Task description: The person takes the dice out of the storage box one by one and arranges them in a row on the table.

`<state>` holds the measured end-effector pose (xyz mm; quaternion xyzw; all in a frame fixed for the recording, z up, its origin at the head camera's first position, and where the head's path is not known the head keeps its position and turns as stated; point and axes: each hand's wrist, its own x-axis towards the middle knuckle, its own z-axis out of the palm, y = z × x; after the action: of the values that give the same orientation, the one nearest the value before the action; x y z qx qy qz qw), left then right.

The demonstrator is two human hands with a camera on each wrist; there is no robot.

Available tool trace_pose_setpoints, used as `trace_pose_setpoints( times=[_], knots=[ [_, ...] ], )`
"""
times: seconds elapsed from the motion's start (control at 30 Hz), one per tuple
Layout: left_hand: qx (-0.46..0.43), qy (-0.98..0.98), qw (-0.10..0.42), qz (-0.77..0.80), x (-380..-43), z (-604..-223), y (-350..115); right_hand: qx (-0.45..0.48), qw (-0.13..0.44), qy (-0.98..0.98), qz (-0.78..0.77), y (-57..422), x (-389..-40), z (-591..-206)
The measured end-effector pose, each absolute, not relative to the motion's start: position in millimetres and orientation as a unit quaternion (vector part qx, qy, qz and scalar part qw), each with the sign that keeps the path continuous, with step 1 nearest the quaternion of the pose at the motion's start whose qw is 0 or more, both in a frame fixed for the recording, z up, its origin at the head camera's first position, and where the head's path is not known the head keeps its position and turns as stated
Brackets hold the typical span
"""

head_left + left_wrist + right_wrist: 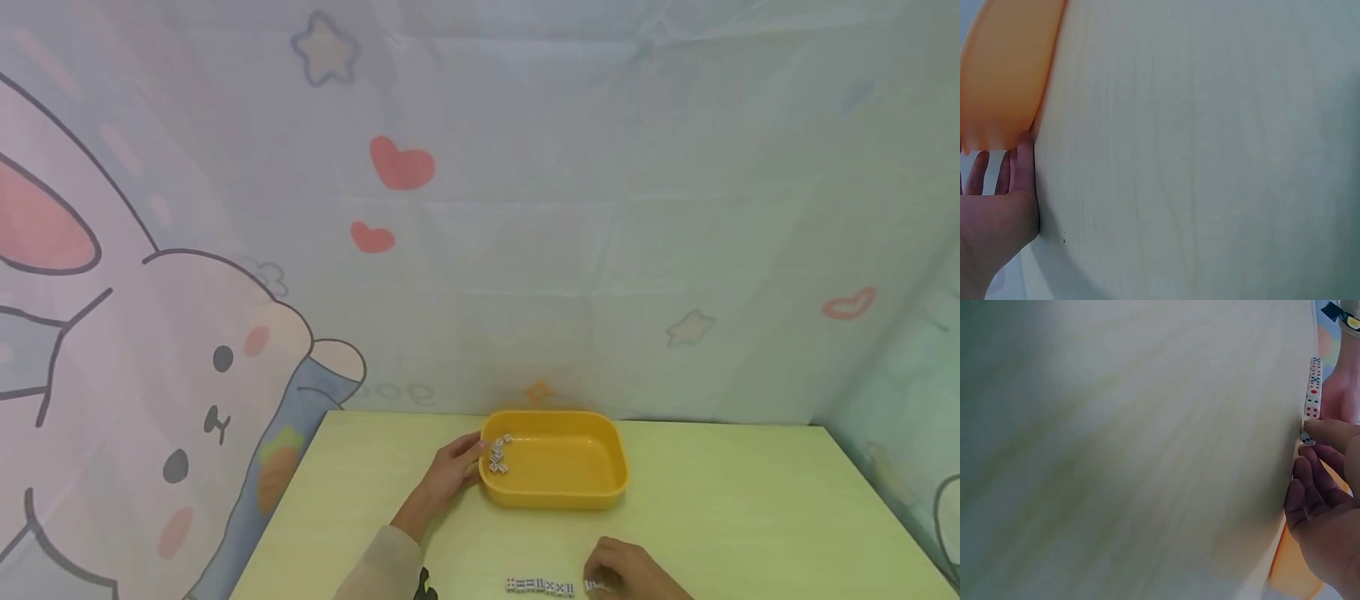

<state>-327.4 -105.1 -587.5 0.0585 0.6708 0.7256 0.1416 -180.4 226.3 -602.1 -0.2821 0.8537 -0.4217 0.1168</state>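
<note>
On the table, a yellow tray has several white dice gathered along its left inner side. My left hand rests against the tray's left end, its fingers reaching fairly straight to the wall in the left wrist view. Nearer to me, several dice stand in a straight row. Just beyond the row's right end, my right hand pinches a single die between thumb and index finger, down at the tabletop. The other fingers of that hand curl loosely beside it.
A pale yellow-green wooden table carries everything. Behind it hangs a cloth backdrop with a cartoon rabbit and hearts. A small black object shows by the left sleeve, and a dark cable curves at the far right.
</note>
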Motion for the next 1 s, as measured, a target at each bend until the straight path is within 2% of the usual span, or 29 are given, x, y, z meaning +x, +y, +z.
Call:
trace_pose_setpoints(
  times=[0.37, 0.8, 1.0],
  knots=[
    [0.051, 0.664, 0.138, 0.733, -333, -585, -104, -0.229, 0.161, 0.872, -0.402, 220, -187, -594],
    [0.046, 0.666, 0.139, 0.732, -334, -585, -102, -0.263, 0.150, 0.869, -0.391, 216, -193, -596],
    [0.048, 0.670, 0.137, 0.728, -332, -583, -101, -0.244, 0.167, 0.872, -0.389, 215, -193, -595]
  ],
)
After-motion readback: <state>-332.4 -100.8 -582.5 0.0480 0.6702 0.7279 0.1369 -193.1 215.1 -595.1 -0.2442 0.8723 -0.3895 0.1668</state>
